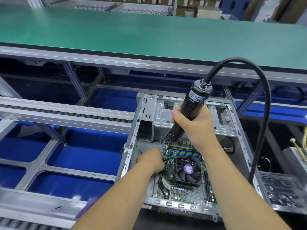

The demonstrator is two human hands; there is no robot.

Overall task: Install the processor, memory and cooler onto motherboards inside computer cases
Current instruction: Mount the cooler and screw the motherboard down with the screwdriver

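Observation:
An open grey computer case (132, 146) lies flat in front of me with a green motherboard (186, 193) inside. A black cooler fan (188, 170) with a purple label sits on the board, beside the green and purple memory slots (184, 153). My right hand (194, 125) grips a black electric screwdriver (191, 105), tilted, its bit reaching down to the cooler's upper left corner. My left hand (151, 161) is curled at that same corner, pinching something small by the bit tip and a black fan cable (176, 158); what it pinches is hidden.
The screwdriver's thick black cord (264, 100) arcs up and right over the case. A green-topped bench (132, 30) runs across the back. Roller rails (66, 113) and blue panels lie left. A tray of small parts (285, 190) sits at the right.

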